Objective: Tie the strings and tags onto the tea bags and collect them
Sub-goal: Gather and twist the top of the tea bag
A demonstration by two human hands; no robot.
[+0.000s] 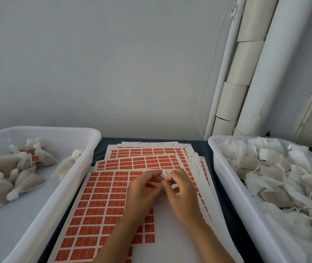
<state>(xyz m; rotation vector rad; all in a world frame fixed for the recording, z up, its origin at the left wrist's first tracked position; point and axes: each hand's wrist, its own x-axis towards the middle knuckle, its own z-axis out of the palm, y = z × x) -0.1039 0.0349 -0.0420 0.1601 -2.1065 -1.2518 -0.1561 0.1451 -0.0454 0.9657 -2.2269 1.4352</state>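
My left hand and my right hand meet over the top sheet of red tag stickers. Together they pinch a small white tea bag; only its gathered top shows above my fingertips. The string cannot be made out. A white tub on the left holds several tied tea bags with red tags. Another white tub on the right is piled with loose tea bags and their strings.
Several sticker sheets are fanned out in a stack on a dark blue table between the tubs. One tied tea bag leans against the left tub's inner wall. White pipes and a thin cable run down the wall behind.
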